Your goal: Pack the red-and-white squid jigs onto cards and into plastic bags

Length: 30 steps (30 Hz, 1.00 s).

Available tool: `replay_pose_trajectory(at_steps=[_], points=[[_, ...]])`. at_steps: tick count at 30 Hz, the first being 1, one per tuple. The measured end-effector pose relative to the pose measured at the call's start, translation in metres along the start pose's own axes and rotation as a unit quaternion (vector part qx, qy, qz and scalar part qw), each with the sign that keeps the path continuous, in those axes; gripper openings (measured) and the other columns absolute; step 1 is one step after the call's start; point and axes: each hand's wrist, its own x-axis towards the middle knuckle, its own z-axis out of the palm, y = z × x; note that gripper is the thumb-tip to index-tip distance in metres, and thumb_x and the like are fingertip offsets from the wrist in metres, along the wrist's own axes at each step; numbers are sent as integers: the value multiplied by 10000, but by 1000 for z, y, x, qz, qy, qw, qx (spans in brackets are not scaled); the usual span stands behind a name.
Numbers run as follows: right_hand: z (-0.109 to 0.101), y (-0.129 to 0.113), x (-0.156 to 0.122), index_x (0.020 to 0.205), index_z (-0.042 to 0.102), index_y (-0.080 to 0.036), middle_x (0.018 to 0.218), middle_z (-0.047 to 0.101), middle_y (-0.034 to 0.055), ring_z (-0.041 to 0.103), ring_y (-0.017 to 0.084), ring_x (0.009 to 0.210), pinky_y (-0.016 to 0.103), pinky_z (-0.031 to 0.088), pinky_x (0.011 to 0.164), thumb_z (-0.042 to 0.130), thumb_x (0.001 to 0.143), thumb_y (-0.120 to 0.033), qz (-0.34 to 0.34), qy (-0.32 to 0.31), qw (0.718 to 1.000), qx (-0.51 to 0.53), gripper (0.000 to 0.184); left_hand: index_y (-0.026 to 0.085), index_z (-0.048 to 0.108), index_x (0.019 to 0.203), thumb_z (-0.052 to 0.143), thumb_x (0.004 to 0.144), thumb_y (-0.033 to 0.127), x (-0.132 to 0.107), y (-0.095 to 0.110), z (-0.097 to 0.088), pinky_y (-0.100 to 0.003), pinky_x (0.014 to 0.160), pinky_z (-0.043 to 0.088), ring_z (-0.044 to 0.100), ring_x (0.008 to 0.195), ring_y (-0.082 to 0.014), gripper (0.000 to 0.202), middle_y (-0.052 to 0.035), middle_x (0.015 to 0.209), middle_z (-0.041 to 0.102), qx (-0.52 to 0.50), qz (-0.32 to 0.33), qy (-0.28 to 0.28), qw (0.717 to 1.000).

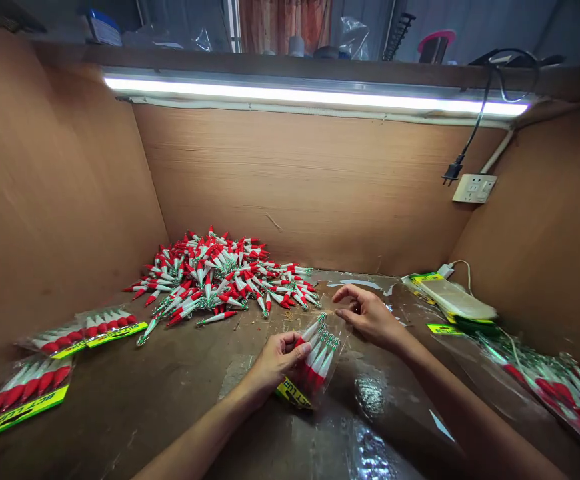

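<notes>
Low over the bench, my left hand grips a clear plastic packet of red-and-white fishing lures with a yellow "LURE" card at its bottom. One lure lies under my left thumb along the packet's near-left side; whether it is fully inside, I cannot tell. Green-and-silver hook ends of the lures point up and away from me. Just right of these ends is my right hand, its thumb and index finger curved and apart with nothing visible between them. A large pile of loose lures lies beyond my left hand.
Filled lure packets lie at the left. Flat plastic bags with yellow cards are stacked at the right, near more bagged lures. Wooden panels enclose the bench. A black plug hangs beside a wall socket.
</notes>
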Motion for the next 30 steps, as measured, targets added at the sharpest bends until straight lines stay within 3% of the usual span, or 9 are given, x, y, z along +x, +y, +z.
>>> replay_pose_trajectory(at_steps=[4,8,13,18,21,25,30], points=[[3,2,1,886,743,-201,811,684,26,545,155,685,262,386,605,641,882,-415,7,-68,998,6,237,119,704,911,782,763,529,0,-3,0,-204,568,372,537,604,-117,443,-13,746,656,2,4,-5,1000],[9,6,2,915,754,-192,735,666,11,516,139,625,258,369,574,640,882,-456,48,-93,992,66,290,114,724,969,813,742,498,-1,-3,1,-232,642,429,604,692,-158,455,-53,833,701,4,13,-16,1000],[8,4,1,961,771,-195,816,706,28,581,158,709,269,434,647,691,838,-476,60,-111,985,120,316,112,724,1038,818,756,449,-4,1,4,-290,755,471,653,817,-217,450,-88,928,727,7,13,-31,999],[-2,-2,0,1029,762,-178,610,602,-18,422,87,488,210,317,456,703,828,-481,109,-147,973,143,368,112,727,1065,817,757,455,-4,3,4,-284,757,475,663,829,-223,469,-99,947,736,-4,20,-29,999],[-6,-4,0,1018,764,-168,577,567,-29,392,76,463,198,279,421,729,800,-488,124,-157,968,151,388,117,728,1086,825,744,467,-4,5,4,-284,752,477,665,834,-228,499,-103,958,735,-12,14,-32,999],[-5,-1,0,1023,768,-176,591,571,-32,389,77,487,201,276,438,760,767,-491,109,-171,967,156,406,113,730,1044,823,748,457,-4,4,3,-277,738,472,661,818,-219,463,-93,939,728,-2,13,-38,999],[-3,0,1,930,790,-192,560,565,-30,404,97,506,217,288,451,813,701,-493,67,-141,975,157,380,116,723,1043,816,764,436,-4,3,3,-269,739,473,662,826,-213,434,-86,947,725,2,7,-46,999]])
